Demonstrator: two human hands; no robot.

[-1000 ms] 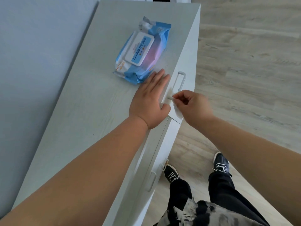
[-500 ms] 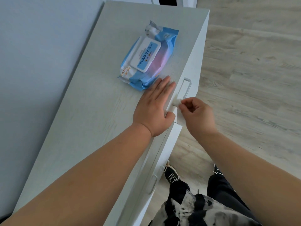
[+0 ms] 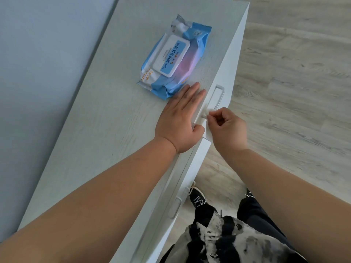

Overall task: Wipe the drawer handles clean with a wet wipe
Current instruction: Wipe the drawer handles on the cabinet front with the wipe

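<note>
Head view: white wet wipe (image 3: 206, 112) bunched at near end of top drawer handle (image 3: 218, 95), on the cabinet (image 3: 95, 130) front. Right hand (image 3: 227, 128) pinches the wipe against the handle, fingers curled. Left hand (image 3: 180, 122) lies flat, fingers straight, on cabinet top just beside the handle. Wipes pack (image 3: 174, 61) beyond left fingertips; label reads "75%", "HYNAUT". Lower handle (image 3: 175, 207) nearer the viewer.

Only readable stuff is on the wet wipe pack (image 3: 175, 62): its white flip lid (image 3: 171, 55) says "75%" followed by Chinese characters, and the pack's near end has "HYNAUT" in orange. Smaller print's too blurry.
</note>
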